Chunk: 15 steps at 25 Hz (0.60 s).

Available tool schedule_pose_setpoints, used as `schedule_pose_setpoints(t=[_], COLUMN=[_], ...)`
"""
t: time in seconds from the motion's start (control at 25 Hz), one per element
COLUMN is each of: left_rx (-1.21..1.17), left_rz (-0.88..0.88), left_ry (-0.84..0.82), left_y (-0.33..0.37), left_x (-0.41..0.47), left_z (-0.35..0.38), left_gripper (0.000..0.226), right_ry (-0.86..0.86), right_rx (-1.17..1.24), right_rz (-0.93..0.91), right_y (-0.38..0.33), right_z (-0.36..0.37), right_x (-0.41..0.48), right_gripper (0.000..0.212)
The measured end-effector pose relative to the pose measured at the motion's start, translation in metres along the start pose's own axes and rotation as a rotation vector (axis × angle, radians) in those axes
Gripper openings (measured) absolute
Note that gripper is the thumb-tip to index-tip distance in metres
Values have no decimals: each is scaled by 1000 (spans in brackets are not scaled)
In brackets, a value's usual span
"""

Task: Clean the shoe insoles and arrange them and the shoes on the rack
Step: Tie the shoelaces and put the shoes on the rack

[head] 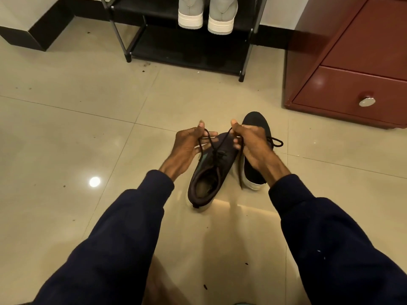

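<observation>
Two dark shoes with white soles sit on the tiled floor. The near shoe (207, 179) has its opening toward me and a tan insole inside. The second dark shoe (255, 122) lies just right of it, partly behind my right hand. My left hand (189, 143) pinches one end of the near shoe's dark lace (217, 148). The other end is pinched by my right hand (251, 142). Both hands hold the lace up above the shoe. A black shoe rack (189, 49) stands at the back with a grey pair of shoes (207, 16) on a shelf.
A dark red drawer cabinet (352, 62) with a round metal knob stands at the right, close to the rack. A black-and-white wall base runs along the top left. Small dark specks of dirt lie scattered over the beige tiles.
</observation>
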<state>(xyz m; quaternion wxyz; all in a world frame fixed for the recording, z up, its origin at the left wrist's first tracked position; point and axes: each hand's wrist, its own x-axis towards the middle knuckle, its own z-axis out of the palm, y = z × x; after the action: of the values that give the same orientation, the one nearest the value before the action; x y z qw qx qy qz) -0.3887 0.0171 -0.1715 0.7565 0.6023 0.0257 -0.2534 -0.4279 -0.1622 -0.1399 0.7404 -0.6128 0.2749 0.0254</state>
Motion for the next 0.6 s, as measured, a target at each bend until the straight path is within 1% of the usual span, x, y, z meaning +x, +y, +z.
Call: schedule_pose_setpoints(t=[0.08, 0.12, 0.2, 0.28, 0.4, 0.52, 0.6], left_rx=[-171, -230, -237, -179, -92, -4, 0], left_rz=[-26, -29, -16, 9, 6, 7, 44], left_ry=[35, 51, 72, 80, 56, -34, -106], left_y=[-4, -6, -9, -13, -15, -17, -17], left_x=[-4, -4, -3, -1, 1, 2, 0], left_z=[7, 9, 12, 13, 18, 16, 11], left_gripper=[36, 34, 32, 29, 29, 32, 32], right_ry=[-17, -41, -81, -74, -58, -87, -75], right_rx=[280, 370, 457, 460, 381, 296, 197], right_rz=[67, 79, 73, 68, 83, 44, -22], right_y=[14, 21, 31, 36, 38, 37, 36], right_z=[0, 0, 2, 7, 17, 20, 20], right_x=[-1, -1, -4, -5, 0, 2, -2], right_gripper=[24, 24, 25, 25, 27, 27, 21])
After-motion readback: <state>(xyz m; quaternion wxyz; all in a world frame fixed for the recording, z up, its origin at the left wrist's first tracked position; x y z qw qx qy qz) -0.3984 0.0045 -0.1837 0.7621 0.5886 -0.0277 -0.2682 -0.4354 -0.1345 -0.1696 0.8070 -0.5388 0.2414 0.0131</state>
